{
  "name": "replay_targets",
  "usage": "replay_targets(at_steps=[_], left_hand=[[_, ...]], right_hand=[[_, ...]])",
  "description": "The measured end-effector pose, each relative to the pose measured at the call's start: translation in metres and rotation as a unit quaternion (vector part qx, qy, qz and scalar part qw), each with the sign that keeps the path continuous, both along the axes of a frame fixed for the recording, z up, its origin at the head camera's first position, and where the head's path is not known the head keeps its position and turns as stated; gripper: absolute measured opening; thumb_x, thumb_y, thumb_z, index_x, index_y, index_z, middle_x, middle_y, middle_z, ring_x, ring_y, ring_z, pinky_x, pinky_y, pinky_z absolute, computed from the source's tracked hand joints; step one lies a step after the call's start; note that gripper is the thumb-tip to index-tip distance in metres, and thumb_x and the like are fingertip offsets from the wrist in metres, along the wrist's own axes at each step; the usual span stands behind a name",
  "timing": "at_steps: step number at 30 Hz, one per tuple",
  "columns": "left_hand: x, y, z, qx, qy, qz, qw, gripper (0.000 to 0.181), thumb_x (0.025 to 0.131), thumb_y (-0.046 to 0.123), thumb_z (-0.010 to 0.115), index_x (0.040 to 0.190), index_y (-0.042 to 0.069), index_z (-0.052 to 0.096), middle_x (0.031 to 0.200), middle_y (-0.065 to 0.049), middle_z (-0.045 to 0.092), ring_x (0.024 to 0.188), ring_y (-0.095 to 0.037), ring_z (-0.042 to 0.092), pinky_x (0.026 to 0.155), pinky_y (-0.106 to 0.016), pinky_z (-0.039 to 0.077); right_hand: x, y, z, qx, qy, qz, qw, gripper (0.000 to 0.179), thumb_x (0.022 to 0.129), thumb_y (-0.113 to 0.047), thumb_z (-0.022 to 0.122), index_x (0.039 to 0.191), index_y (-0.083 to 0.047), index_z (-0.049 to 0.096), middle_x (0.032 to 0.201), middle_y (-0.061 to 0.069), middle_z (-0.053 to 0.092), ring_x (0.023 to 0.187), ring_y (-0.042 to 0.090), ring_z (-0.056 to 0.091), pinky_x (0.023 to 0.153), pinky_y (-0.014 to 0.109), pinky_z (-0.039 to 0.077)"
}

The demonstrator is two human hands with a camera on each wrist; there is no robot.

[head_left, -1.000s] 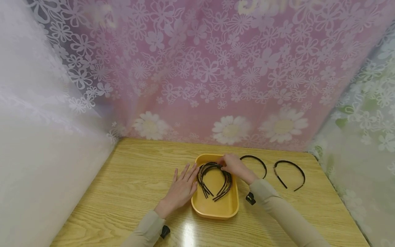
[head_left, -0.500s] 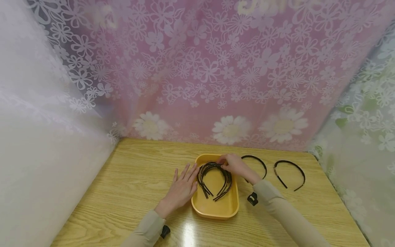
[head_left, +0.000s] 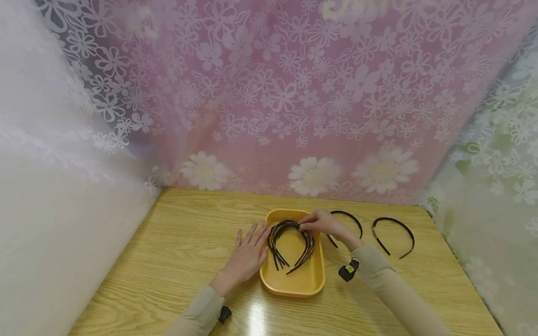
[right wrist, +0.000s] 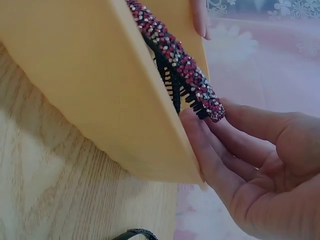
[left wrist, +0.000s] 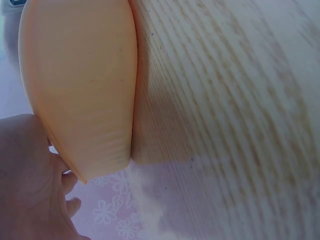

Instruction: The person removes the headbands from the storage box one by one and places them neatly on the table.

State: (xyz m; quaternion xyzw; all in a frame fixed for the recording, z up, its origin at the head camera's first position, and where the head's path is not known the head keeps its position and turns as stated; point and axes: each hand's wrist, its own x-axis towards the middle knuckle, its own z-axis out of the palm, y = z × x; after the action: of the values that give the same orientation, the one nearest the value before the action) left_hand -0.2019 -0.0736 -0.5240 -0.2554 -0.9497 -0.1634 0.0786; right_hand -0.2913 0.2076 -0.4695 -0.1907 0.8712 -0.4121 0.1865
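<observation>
Headband with beads (right wrist: pixel 182 65) in yellow tray (head_left: pixel 292 293), pinched by right hand (head_left: pixel 327 223); left hand (head_left: pixel 245 256) spread against tray's side. Step seemingly arranging; next likely calls for gentle release, neighbouring headbands (head_left: pixel 287 224) undisturbed.

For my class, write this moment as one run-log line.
right hand: pinches beaded headband | left hand: touches yellow tray | in tray: overlapping headbands | on wooden table: two headbands

Tabletop (head_left: pixel 189 233): yellowish wood grain, glare spot (head_left: pixel 257 318) on the near side. Pink curtain (head_left: pixel 260 163) behind it: white flower outlines (head_left: pixel 286 95), three big daisies (head_left: pixel 315 176) along the bottom, cropped yellow lettering (head_left: pixel 334 9) up top. Left sheet (head_left: pixel 63 196): whitish, mostly plain. Right sheet (head_left: pixel 483 224): pale, white flowers (head_left: pixel 525 192), green leaves (head_left: pixel 464 166).
</observation>
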Motion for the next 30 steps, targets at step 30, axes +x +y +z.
replay_targets(at_steps=[30], left_hand=[[0.001, 0.000, -0.001, 0.008, 0.013, -0.003, 0.9999, 0.054, 0.109, 0.025, 0.044, 0.159, 0.009, 0.034, 0.167, -0.009, 0.026, 0.153, -0.037, 0.021, 0.117, -0.071, 0.015]], right_hand=[[0.015, 0.013, 0.020, -0.070, 0.028, -0.073, 0.9945, 0.037, 0.104, -0.017, 0.059, 0.136, 0.002, 0.063, 0.130, 0.027, 0.064, 0.095, 0.037, 0.072, 0.080, 0.049, 0.061]])
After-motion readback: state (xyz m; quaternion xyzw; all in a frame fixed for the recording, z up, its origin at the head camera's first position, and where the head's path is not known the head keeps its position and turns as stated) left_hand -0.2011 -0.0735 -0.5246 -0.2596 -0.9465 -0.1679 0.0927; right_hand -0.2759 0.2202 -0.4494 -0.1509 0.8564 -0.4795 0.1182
